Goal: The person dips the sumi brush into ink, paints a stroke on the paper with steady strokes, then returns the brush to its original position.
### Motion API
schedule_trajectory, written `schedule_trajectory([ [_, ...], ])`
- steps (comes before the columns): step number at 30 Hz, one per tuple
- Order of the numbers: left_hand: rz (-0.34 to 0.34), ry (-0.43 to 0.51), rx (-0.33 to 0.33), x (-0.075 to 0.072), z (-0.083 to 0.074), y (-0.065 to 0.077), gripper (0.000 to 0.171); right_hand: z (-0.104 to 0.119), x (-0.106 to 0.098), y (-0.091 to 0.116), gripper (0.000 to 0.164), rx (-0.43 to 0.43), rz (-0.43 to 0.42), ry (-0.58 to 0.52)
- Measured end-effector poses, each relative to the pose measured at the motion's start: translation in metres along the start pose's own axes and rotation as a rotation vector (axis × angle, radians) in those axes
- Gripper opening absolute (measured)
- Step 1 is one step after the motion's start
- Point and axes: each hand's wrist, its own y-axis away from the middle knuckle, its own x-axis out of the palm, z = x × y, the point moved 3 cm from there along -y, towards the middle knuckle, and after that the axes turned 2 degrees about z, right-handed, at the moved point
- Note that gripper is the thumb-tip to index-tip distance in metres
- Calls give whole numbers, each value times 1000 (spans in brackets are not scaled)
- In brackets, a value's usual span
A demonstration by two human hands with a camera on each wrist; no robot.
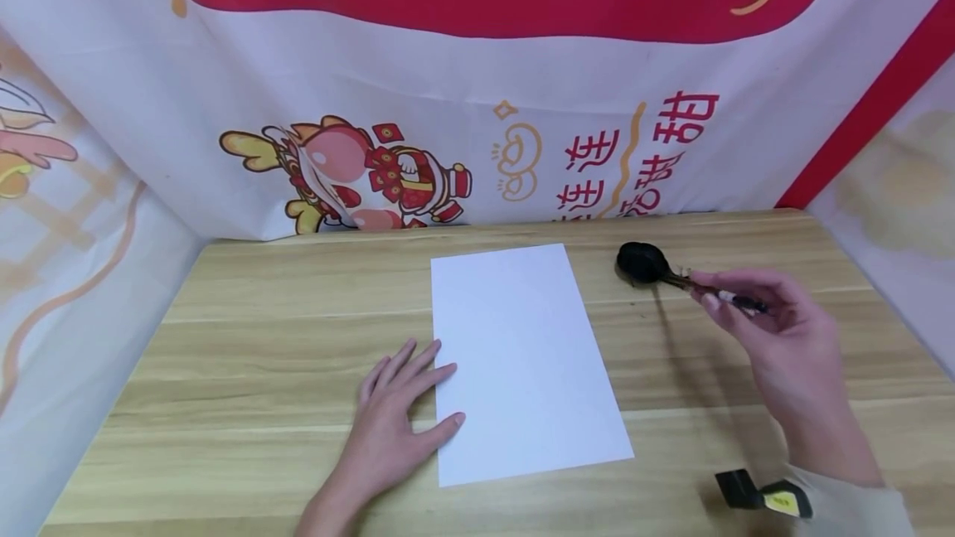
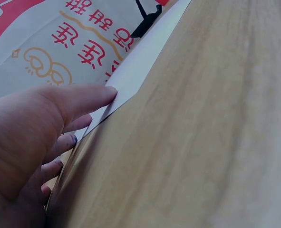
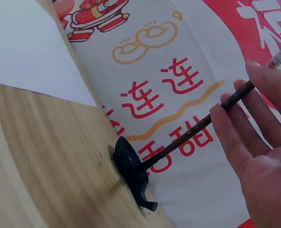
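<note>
A blank sheet of white paper (image 1: pixel 525 371) lies on the wooden table. My left hand (image 1: pixel 395 429) rests at its left edge, fingers spread, with thumb and fingertips touching the paper. Over the table to the right, my right hand (image 1: pixel 791 338) pinches a writing brush (image 3: pixel 190 134) by its thin brown handle between thumb and fingers. The brush's lower end meets a small black dish (image 1: pixel 640 262) that has a short stub at one side in the right wrist view. The bristles are hidden inside the dish (image 3: pixel 130 171).
Behind the table (image 1: pixel 283 338) hangs a white and red printed cloth (image 1: pixel 418 65), with more cloth at both sides. A black strap piece with a yellow label (image 1: pixel 781 504) sits at the right sleeve (image 1: pixel 850 508).
</note>
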Motion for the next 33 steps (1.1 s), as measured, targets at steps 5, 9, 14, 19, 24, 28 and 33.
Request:
schedule_trajectory([
  [5,-3,-1,1,-1,-1,0,57,5,9,-10,30,-22,-93,31],
  [9,3,-8,1,-2,-2,0,57,9,14,-17,32,44,-205,128],
  [14,-1,-19,6,0,-2,0,58,10,17,-25,27,57,-313,287],
  [19,-11,-41,10,2,-2,0,58,8,20,-32,22,2,-355,496],
  [24,-2,-49,-5,4,-2,3,58,2,21,-31,22,-29,-368,614],
  [28,4,-55,-5,4,-2,3,58,0,25,-27,22,-40,-411,575],
  [33,-11,-55,12,3,-2,-1,58,3,33,-21,26,-39,-508,540],
])
